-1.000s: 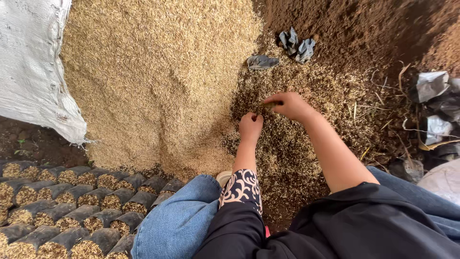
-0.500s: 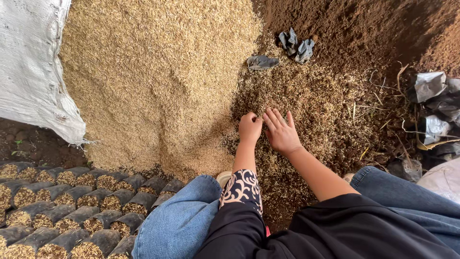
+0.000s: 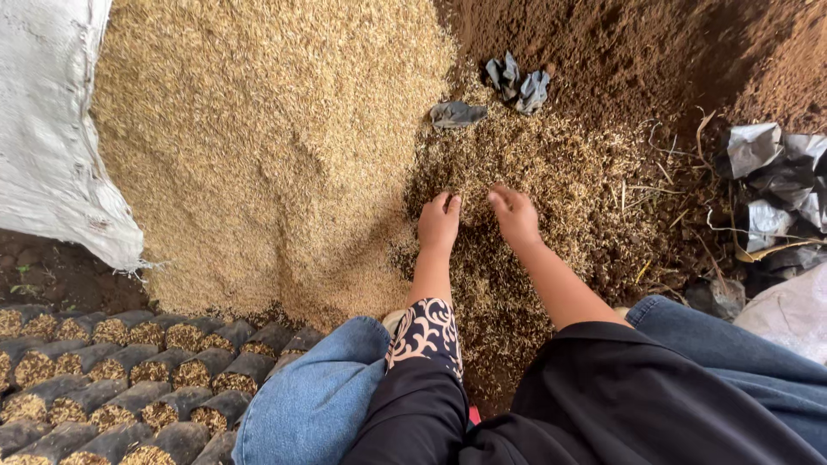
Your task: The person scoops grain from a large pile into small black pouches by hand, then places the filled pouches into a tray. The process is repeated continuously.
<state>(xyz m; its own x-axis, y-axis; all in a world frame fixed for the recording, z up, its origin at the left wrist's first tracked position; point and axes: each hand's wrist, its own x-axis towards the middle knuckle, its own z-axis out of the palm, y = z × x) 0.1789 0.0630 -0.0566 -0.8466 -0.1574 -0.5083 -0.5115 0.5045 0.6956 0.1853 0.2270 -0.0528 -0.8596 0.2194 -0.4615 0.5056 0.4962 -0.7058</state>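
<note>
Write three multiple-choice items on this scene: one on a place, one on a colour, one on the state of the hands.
1. Where do the small black bags filled with husk stand?
A. lower left
B. top right
C. on the lap

2. What colour is the big sack at the left edge?
A. red
B. white
C. green

3. How are the left hand and right hand placed?
A. raised in the air
B. gripping a spade
C. side by side, pressed into the mix of husk and soil

Answers:
1 A, the rows fill the lower left corner.
2 B, its woven cloth is white.
3 C, both hands lie palm down on the mix, fingers curled, no tool in them.
</note>
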